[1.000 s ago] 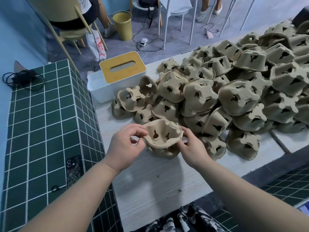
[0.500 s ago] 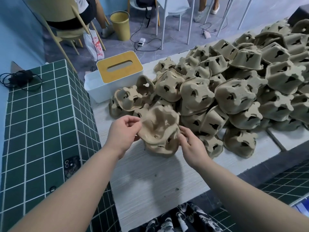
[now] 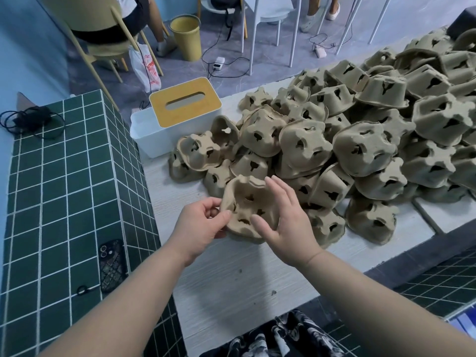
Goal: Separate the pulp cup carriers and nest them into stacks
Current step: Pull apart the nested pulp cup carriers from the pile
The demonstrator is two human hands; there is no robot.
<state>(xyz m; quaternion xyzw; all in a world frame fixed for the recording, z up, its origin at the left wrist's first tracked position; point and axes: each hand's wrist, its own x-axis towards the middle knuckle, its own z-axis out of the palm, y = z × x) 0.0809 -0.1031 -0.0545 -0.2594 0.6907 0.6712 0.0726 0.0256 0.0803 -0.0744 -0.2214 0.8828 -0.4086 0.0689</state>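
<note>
A brown pulp cup carrier (image 3: 244, 202) lies hollow side up on a short nested stack at the near left of the white table (image 3: 231, 284). My left hand (image 3: 199, 225) pinches its left rim between thumb and fingers. My right hand (image 3: 283, 220) lies over its right side with fingers spread and straight, thumb inside a cup hollow. A large heap of loose carriers (image 3: 360, 140), mostly upside down, fills the table from just behind the stack to the far right.
A white tissue box with a yellow lid (image 3: 177, 117) stands behind the heap's left end. A green tiled counter (image 3: 64, 189) on the left holds a phone (image 3: 112, 264) and a black cable (image 3: 31, 119). Chairs, seated people's legs and a yellow bin (image 3: 186, 37) are beyond.
The top carrier, tilted up half a second ago, has come down flat onto the stack. My right hand has shifted from the right rim to lie spread over the carrier.
</note>
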